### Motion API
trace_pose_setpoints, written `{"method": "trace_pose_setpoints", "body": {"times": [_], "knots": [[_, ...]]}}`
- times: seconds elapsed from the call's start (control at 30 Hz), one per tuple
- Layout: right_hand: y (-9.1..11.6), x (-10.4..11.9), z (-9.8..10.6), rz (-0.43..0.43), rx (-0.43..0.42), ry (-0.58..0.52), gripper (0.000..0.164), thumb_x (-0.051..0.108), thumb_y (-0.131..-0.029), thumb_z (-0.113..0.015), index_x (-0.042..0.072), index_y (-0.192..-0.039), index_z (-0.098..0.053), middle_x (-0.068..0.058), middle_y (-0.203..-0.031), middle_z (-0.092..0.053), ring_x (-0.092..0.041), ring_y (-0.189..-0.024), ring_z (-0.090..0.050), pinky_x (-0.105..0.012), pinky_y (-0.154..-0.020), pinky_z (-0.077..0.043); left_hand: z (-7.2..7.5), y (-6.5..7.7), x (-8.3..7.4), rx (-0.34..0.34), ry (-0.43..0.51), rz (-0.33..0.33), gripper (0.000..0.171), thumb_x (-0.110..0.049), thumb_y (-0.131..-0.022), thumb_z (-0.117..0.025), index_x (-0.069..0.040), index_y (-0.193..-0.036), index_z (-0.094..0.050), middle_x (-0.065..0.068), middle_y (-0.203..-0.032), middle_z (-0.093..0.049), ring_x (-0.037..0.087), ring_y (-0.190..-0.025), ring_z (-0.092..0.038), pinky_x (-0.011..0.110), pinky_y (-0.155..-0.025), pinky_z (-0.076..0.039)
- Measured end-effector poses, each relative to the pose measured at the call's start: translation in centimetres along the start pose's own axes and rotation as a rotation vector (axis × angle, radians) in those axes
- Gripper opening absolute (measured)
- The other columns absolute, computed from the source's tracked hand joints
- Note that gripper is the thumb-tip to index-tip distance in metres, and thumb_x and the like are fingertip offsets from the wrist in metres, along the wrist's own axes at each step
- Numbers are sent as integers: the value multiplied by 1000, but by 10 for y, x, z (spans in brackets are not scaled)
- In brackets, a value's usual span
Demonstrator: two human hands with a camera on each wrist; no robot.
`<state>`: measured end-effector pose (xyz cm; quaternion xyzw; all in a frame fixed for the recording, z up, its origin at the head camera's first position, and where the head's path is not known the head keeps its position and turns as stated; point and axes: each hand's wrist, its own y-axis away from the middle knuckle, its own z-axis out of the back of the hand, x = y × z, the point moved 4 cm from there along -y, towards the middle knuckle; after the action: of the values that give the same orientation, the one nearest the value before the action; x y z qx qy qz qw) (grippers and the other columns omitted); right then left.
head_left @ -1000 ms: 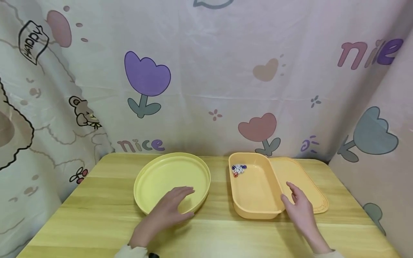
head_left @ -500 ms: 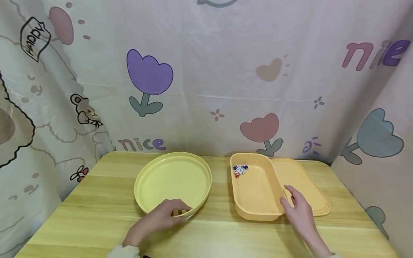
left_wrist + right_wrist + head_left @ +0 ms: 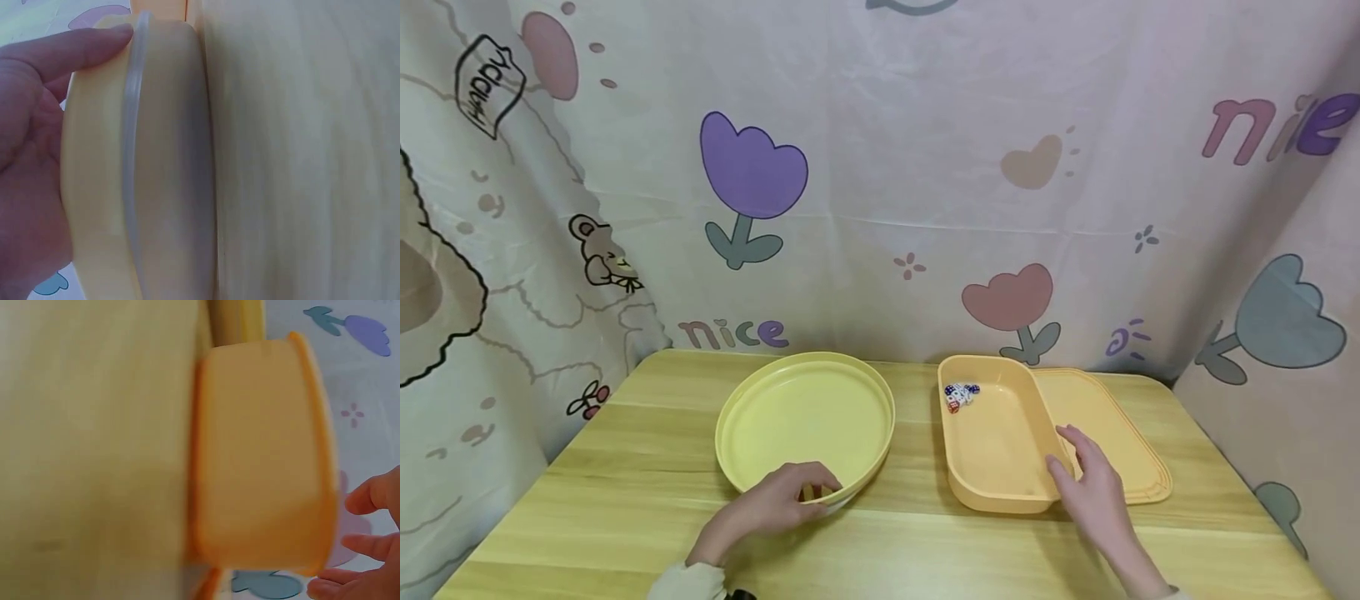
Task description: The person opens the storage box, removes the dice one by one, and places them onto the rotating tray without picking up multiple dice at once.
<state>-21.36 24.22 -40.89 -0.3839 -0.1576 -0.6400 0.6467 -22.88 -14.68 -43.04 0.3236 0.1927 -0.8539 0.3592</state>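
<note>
My left hand (image 3: 778, 500) grips the near rim of a round, shallow yellow tray (image 3: 812, 417), its fingers reaching over the inside. In the left wrist view the thumb presses on the outer wall (image 3: 97, 169), above a pale band that runs round the side. My right hand (image 3: 1093, 487) is held by the right long side of a rectangular orange box (image 3: 1000, 446), fingers apart and slightly bent, with nothing in them. A small heap of white, blue and red dice (image 3: 959, 396) lies in the box's far left corner. The right wrist view shows the fingers (image 3: 369, 547) beside the box rim.
A flat orange lid (image 3: 1112, 437) lies to the right of the box, partly hidden by it and by the right hand. Bare wooden table (image 3: 917, 467) separates tray and box. A printed curtain (image 3: 880, 167) hangs behind the table and along both sides.
The left hand has come down from above the tray onto its near rim and closed round it. The right hand has shifted slightly left, toward the box's edge. The dice stay in place.
</note>
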Motion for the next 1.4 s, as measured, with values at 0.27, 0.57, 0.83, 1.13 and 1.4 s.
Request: {"method": "trace_pose_setpoints", "body": {"times": [0.27, 0.57, 0.83, 1.13, 1.4], "knots": [[-23, 38, 9, 147, 35, 40, 43, 11, -92, -61, -7, -130, -53, -30, -137, -45, -49, -123, -42, -59, -99, -34, 2, -1, 0, -7, 51, 22, 22, -13, -88, -70, -9, -109, -67, -5, -95, -62, 7, -85, -54, 27, -71, -48], [-88, 64, 3, 296, 218, 171, 37, 8, -91, -61, -11, -123, -57, -30, -123, -57, -47, -114, -52, -57, -93, -41, 3, 0, 4, 0, 163, 10, 21, -19, -93, -64, -6, -110, -67, -7, -91, -60, 6, -79, -56, 26, -69, -49], [-137, 53, -28, 307, 296, 151, 33, 4, -91, -57, -12, -119, -60, -27, -117, -61, -43, -108, -58, -51, -91, -46, 3, 0, 2, -6, 206, -56, 19, -16, -97, -58, -5, -109, -67, -2, -98, -64, 6, -84, -55, 26, -70, -49], [-158, 26, -71, 170, 309, 90, 29, -2, -87, -57, -13, -113, -63, -27, -107, -64, -41, -100, -59, -48, -86, -48, 4, 2, 5, -19, 187, -104, 20, -16, -96, -59, -3, -106, -72, 1, -106, -66, 8, -95, -59, 28, -78, -51], [-153, 10, -85, 84, 337, 45, 30, -7, -83, -58, -11, -111, -64, -26, -110, -64, -41, -106, -59, -47, -92, -45, 5, 0, 3, -10, 210, -137, 24, -13, -94, -62, 2, -112, -69, 5, -104, -69, 3, -88, -56, 26, -73, -50]]}}
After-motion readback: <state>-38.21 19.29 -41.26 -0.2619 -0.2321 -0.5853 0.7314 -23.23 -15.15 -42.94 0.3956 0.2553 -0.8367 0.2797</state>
